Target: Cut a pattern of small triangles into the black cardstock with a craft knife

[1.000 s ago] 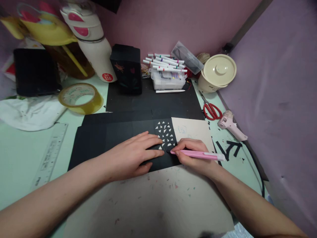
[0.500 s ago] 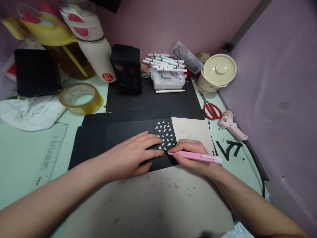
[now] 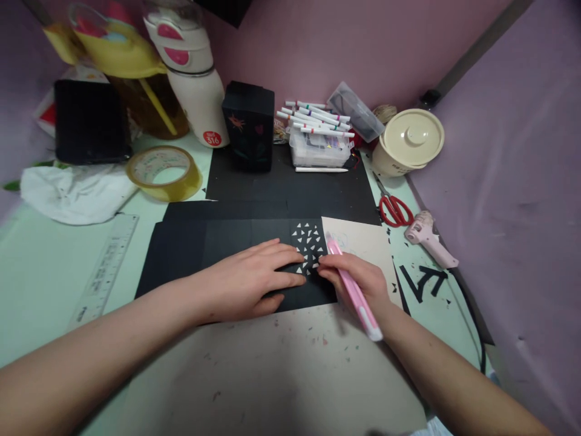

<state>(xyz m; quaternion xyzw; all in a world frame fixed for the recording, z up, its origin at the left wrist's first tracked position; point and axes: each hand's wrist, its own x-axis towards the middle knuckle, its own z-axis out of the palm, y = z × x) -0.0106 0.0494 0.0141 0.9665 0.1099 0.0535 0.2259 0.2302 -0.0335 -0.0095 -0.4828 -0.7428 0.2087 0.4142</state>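
My left hand [image 3: 254, 278] lies flat on a folded black paper sheet [image 3: 181, 257], fingers stretched out and somewhat apart. Just past its fingertips, the sheet's right part carries a cluster of small pale triangular cut-outs [image 3: 308, 233]. My right hand [image 3: 363, 281] is closed around a pink utility knife [image 3: 356, 293], whose tip points up and away from me while its white end hangs toward me. The thumb and forefinger touch or hover at the right side of the cut-outs; whether they pinch a scrap is too small to tell. A cream paper [image 3: 358, 233] with faint blue drawing shows beneath the black sheet.
Right of the papers are red-handled scissors [image 3: 396, 211], a pink glue gun [image 3: 429, 239] and black paper strips [image 3: 422, 281]. Behind stand a black box [image 3: 249, 130], white markers [image 3: 318, 118] and a lidded cream pot [image 3: 411, 142]. Tape [image 3: 166, 172] and a ruler [image 3: 106, 266] lie left.
My right hand has lifted the knife off the black sheet and swung its tip up and away; its fingertips are now higher among the cut-outs. The left hand stays flat. The view has shifted slightly.
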